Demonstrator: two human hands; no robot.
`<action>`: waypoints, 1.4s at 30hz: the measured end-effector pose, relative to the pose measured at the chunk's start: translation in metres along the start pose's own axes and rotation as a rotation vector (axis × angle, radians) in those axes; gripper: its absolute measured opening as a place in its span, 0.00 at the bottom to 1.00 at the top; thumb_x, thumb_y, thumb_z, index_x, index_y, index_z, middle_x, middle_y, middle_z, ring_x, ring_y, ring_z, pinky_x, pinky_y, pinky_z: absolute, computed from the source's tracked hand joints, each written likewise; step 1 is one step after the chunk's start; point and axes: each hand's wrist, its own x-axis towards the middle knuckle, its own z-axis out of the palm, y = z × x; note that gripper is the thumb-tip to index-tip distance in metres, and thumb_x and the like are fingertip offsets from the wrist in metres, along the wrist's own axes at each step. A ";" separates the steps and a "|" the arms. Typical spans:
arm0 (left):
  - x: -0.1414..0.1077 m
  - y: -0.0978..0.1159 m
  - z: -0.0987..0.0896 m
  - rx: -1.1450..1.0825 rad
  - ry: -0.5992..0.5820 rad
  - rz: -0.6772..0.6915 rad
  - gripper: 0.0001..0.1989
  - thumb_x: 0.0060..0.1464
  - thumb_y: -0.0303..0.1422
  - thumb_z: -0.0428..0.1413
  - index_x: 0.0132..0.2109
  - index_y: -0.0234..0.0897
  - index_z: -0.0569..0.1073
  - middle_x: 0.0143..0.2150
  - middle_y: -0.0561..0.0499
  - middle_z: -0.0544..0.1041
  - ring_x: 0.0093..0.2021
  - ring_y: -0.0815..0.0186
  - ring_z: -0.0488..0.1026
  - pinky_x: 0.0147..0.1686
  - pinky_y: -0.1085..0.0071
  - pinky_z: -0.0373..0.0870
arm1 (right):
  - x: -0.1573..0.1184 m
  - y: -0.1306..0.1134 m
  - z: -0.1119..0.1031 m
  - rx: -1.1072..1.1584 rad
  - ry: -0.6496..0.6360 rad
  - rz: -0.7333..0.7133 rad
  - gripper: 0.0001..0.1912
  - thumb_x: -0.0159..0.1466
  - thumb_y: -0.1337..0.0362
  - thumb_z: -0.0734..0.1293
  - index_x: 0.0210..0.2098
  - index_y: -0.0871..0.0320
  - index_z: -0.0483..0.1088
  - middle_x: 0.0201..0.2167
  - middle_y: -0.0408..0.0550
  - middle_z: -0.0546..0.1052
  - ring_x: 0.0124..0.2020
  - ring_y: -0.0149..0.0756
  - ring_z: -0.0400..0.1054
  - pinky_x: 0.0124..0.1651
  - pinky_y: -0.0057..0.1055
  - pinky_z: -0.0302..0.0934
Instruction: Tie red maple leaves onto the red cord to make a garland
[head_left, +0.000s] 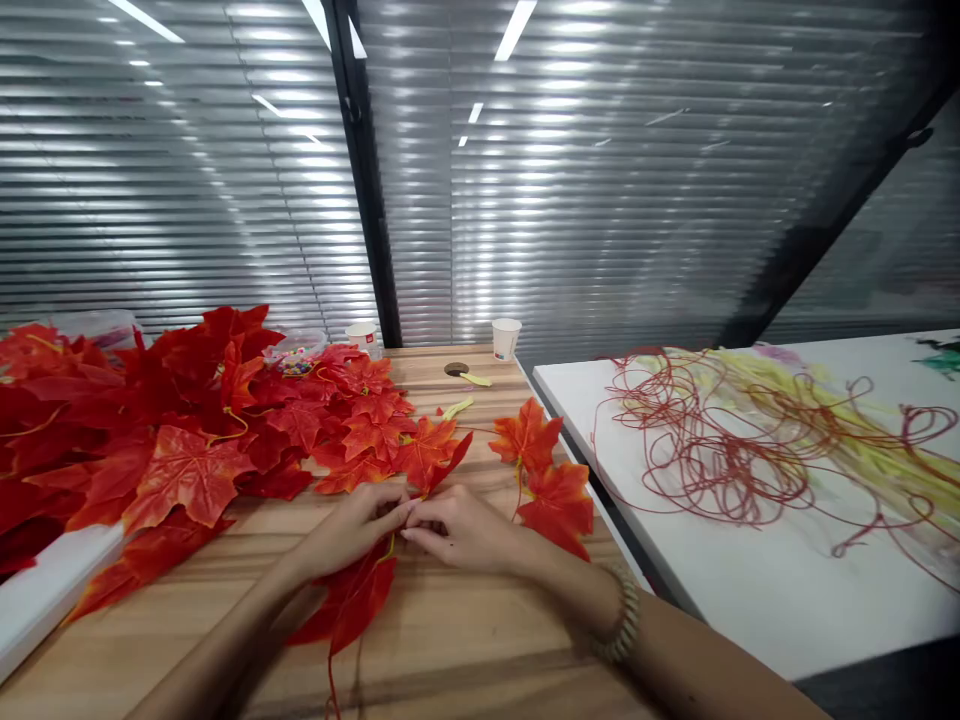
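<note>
My left hand (366,518) and my right hand (459,528) meet over the wooden table, fingertips pinched together. Between them is the yellow stem of a red artificial maple leaf (352,602), which hangs below my fingers. The exact grip is hidden by my fingers. A red cord (331,682) trails from under that leaf toward the near edge. Just beyond my fingertips lies an orange-red maple leaf (427,452). Two more leaves, an upper one (526,436) and a lower one (559,503), lie right of my right hand.
A big heap of red maple leaves (187,470) covers the table's left side. Behind it are a clear tub of beads (298,355) and a paper cup (363,336). Another paper cup (506,340) stands at the back. Tangled red cord (720,450) lies on the white table (757,610).
</note>
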 end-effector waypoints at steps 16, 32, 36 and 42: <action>0.000 -0.001 0.000 0.056 -0.006 0.012 0.15 0.56 0.37 0.43 0.28 0.33 0.66 0.27 0.54 0.66 0.29 0.71 0.61 0.29 0.77 0.56 | 0.000 -0.001 -0.002 -0.006 -0.024 0.016 0.09 0.61 0.67 0.60 0.31 0.61 0.71 0.24 0.45 0.74 0.23 0.27 0.64 0.28 0.20 0.52; 0.000 0.005 0.000 0.098 -0.014 0.029 0.16 0.57 0.37 0.42 0.29 0.33 0.68 0.29 0.53 0.68 0.30 0.70 0.62 0.30 0.76 0.56 | 0.001 -0.002 -0.004 -0.007 -0.062 0.047 0.09 0.61 0.66 0.60 0.32 0.61 0.71 0.26 0.46 0.75 0.24 0.28 0.65 0.28 0.21 0.54; -0.001 0.005 0.000 0.094 -0.022 0.034 0.16 0.57 0.37 0.42 0.29 0.33 0.68 0.29 0.53 0.67 0.30 0.70 0.62 0.30 0.76 0.57 | 0.000 -0.002 -0.004 -0.001 -0.071 0.051 0.09 0.61 0.66 0.60 0.32 0.61 0.71 0.26 0.45 0.75 0.23 0.28 0.65 0.28 0.21 0.53; 0.000 0.005 0.000 0.091 -0.023 0.027 0.16 0.57 0.37 0.42 0.29 0.33 0.67 0.28 0.53 0.67 0.29 0.70 0.62 0.29 0.76 0.57 | 0.001 -0.001 -0.004 0.011 -0.065 0.052 0.08 0.60 0.67 0.61 0.32 0.61 0.71 0.26 0.46 0.75 0.24 0.28 0.66 0.28 0.21 0.54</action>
